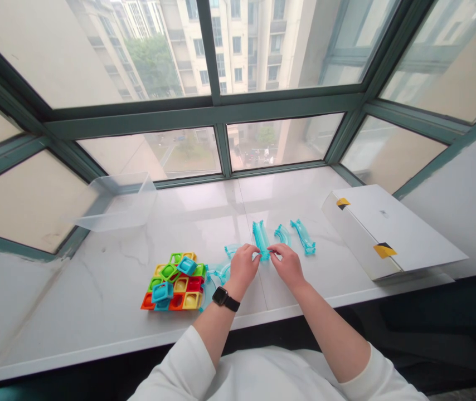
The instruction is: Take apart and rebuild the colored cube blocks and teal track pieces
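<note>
Between my hands lies a straight, translucent turquoise track piece [260, 236] on the white sill. My left hand [244, 267], with a black watch on its wrist, pinches the near end of this piece from the left. From the right, my right hand [287, 266] pinches the same end with thumb and forefinger. A curved turquoise piece [282, 234] and a longer wavy one [304, 238] lie just beyond my right hand. More curved turquoise pieces [218, 273] lie left of my left hand, partly hidden by it.
A pile of coloured square blocks [175, 283] in red, yellow, green and blue sits at the left front. A clear plastic bin [116, 203] stands at the back left. On the right is a white box [392, 228] with yellow-black tape. Windows border the sill [108, 312].
</note>
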Demonstrator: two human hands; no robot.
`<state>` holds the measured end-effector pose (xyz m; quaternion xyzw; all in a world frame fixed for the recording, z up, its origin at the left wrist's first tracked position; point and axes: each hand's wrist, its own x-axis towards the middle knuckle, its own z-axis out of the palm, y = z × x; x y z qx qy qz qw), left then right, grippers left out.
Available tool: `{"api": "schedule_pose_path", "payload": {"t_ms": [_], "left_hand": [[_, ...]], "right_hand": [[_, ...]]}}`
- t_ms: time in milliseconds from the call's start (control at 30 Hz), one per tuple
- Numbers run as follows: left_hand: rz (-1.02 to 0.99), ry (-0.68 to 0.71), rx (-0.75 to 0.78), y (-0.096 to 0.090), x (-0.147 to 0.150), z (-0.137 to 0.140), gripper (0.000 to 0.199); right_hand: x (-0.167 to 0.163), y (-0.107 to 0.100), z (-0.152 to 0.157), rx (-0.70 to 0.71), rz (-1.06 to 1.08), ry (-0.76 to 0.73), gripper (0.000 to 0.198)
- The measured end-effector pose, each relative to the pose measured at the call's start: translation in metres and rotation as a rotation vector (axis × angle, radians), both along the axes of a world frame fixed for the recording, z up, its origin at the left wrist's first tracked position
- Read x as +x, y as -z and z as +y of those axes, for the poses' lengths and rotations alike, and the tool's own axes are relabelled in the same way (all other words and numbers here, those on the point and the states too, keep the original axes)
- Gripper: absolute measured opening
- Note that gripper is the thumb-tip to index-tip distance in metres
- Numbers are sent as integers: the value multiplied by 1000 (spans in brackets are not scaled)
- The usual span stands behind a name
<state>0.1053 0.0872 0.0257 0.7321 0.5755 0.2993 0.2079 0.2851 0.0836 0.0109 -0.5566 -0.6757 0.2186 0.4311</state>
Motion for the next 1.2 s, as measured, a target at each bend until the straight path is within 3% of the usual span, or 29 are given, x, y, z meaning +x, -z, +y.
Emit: {"api": "schedule_pose_path", "payload": {"t_ms": [833,1033,1200], "left_hand": [[29,5,-3,3,-3,-4,14],[59,12,56,1,-47,-35,20],[0,-65,65,15,-101,-86,23]], "right_hand": [[4,-1,-3,19,-17,-32,23],[5,-1,-31,35,59,72,35],[-2,27,-69,-105,17,-61,29]]}}
